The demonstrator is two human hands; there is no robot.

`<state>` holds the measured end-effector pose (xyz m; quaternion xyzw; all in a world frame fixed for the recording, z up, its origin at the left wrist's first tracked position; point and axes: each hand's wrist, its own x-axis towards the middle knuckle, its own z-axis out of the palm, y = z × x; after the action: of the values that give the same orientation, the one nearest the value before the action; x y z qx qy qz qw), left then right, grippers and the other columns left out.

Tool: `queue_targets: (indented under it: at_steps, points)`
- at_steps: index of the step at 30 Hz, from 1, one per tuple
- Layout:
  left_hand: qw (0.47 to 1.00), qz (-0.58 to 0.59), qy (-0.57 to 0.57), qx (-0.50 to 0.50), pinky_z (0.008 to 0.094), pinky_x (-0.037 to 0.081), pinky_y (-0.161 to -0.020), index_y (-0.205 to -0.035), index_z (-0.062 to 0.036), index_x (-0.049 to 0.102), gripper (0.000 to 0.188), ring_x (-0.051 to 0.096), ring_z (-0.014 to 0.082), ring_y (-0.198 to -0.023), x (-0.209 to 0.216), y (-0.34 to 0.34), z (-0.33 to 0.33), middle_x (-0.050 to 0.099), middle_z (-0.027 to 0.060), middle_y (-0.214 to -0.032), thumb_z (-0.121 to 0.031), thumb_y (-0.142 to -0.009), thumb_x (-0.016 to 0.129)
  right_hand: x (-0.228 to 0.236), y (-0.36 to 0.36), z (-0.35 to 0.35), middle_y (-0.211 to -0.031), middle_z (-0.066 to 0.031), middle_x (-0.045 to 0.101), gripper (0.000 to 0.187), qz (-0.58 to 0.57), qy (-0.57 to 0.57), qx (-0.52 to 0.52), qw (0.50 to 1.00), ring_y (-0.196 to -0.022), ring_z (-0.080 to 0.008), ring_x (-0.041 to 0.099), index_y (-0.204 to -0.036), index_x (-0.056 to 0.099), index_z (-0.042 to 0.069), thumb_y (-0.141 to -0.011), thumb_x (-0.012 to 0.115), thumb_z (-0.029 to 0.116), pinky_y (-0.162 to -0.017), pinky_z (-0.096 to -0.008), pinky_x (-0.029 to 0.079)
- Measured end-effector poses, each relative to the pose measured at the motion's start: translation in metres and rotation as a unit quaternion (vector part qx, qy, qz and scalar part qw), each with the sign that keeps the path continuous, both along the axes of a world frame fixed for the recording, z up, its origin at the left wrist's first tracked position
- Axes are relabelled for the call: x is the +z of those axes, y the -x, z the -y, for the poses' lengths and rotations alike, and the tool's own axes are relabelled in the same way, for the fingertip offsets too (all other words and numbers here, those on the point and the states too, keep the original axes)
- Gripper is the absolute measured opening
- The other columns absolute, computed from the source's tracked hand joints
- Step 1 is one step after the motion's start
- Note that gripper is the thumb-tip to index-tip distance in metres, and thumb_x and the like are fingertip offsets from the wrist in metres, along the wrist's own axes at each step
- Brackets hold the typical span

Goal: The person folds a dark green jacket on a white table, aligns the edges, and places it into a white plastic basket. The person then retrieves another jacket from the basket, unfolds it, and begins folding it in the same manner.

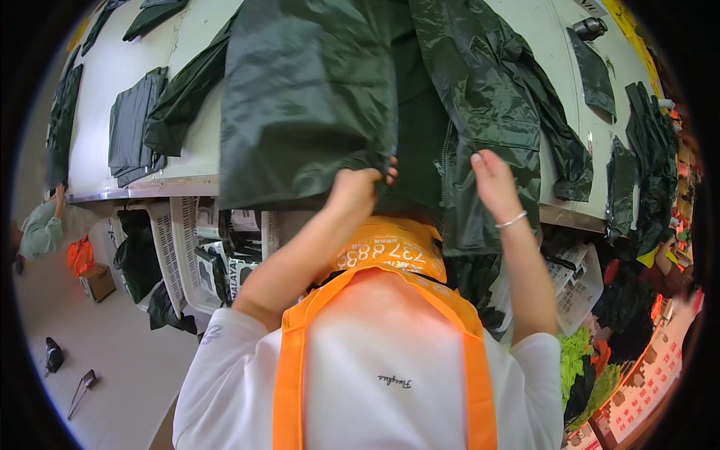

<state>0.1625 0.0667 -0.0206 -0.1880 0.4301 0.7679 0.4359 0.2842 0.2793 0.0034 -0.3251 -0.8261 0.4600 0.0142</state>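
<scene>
A dark green shiny rain jacket (307, 90) lies spread on the white table, its front open and its hem hanging over the near edge. My left hand (358, 191) is closed on the inner edge of its left front panel, low near the hem. My right hand (493, 184) pinches the right front panel, to the right of the zip (444, 169); a thin bracelet circles that wrist. Between the two panels the dark inside of the back shows. The sleeves reach out to both sides on the tabletop.
Folded dark green pieces (135, 124) lie on the table (196, 161) at left. More dark garments (651, 165) hang over the right end. White plastic baskets (180, 255) with packages stand under the table. A co-worker (46, 225) is at far left, near a cardboard box (97, 283).
</scene>
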Motion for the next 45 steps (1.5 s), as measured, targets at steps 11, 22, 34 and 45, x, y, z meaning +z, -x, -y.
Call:
queue_targets:
  at_steps: [11, 22, 34, 45]
  points:
    - [0.952, -0.004, 0.163, -0.258, 0.0259, 0.030, -0.049, -0.066, -0.0084, 0.057, 0.027, 0.044, 0.0115, -0.051, -0.082, -0.022, -0.062, 0.050, 0.0004, -0.058, -0.027, -0.083, 0.066, -0.042, 0.007, 0.065, -0.067, -0.0218, 0.059, 0.054, 0.146, -0.142, 0.041, 0.978, -0.071, -0.0405, 0.059, -0.064, 0.060, -0.001, -0.088, 0.049, 0.046, -0.062, -0.0434, 0.047]
    - [0.962, -0.014, 0.080, -0.262, 0.0271, 0.033, -0.048, -0.066, -0.0049, 0.058, 0.023, 0.042, 0.0121, -0.049, -0.097, -0.023, -0.052, 0.050, 0.0014, -0.058, -0.020, -0.081, 0.065, -0.048, 0.053, 0.055, -0.118, -0.0165, 0.048, 0.067, 0.008, -0.292, 0.061, 0.954, -0.106, -0.0322, 0.049, -0.128, 0.041, -0.003, -0.071, 0.070, 0.014, -0.083, -0.0368, 0.047]
    - [0.955, -0.016, 0.098, -0.278, 0.0252, 0.029, -0.047, -0.064, -0.0089, 0.056, 0.026, 0.037, 0.0095, -0.047, -0.096, -0.019, -0.056, 0.047, -0.0020, -0.057, -0.028, -0.079, 0.066, -0.095, 0.097, 0.000, -0.086, -0.0216, 0.064, 0.014, 0.023, -0.190, -0.026, 0.981, -0.088, -0.0370, 0.062, -0.084, 0.063, -0.002, -0.075, 0.059, 0.008, -0.080, -0.0417, 0.049]
    - [0.952, -0.020, 0.096, -0.290, 0.0258, 0.027, -0.046, -0.076, -0.0017, 0.062, 0.020, 0.037, 0.0092, -0.046, -0.103, -0.013, -0.055, 0.050, 0.0007, -0.060, -0.021, -0.080, 0.061, -0.049, 0.016, 0.060, -0.095, -0.0160, 0.056, 0.015, 0.053, -0.204, 0.141, 0.967, -0.083, -0.0350, 0.059, -0.094, 0.055, 0.003, -0.084, 0.056, 0.016, -0.072, -0.0437, 0.049]
